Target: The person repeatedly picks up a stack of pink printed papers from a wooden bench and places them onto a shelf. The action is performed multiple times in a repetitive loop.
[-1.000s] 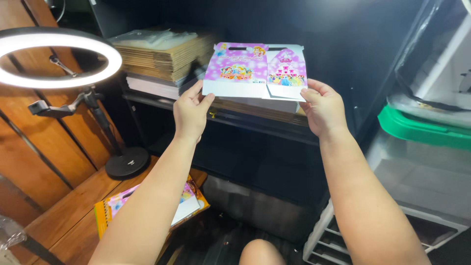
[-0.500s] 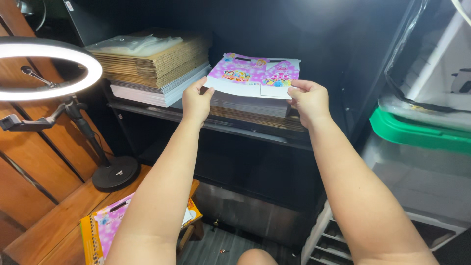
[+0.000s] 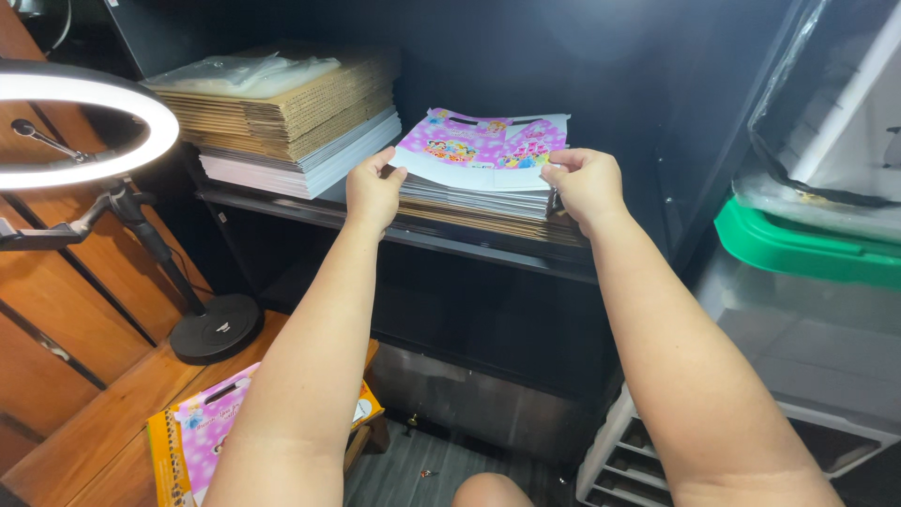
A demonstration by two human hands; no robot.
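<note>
A flat pink printed carton blank (image 3: 483, 148) is pinched at its two front corners by the left hand (image 3: 374, 192) and right hand (image 3: 587, 183), atop a stack of blanks (image 3: 479, 199) at the shelf's (image 3: 282, 208) front edge. Probably light, bendy, easily creased, so best gripped at the edges. A corrugated cardboard pile (image 3: 282, 117) sits left; a ring light (image 3: 80, 122) crowds that side.

A dark shelf (image 3: 310, 214) runs across the recess. On it, at ten o'clock, sits a stack of brown cardboard sheets (image 3: 282, 113) over white ones. At twelve o'clock lies a pile of flat pink printed cartons (image 3: 483, 160), just beside the first stack.
</note>
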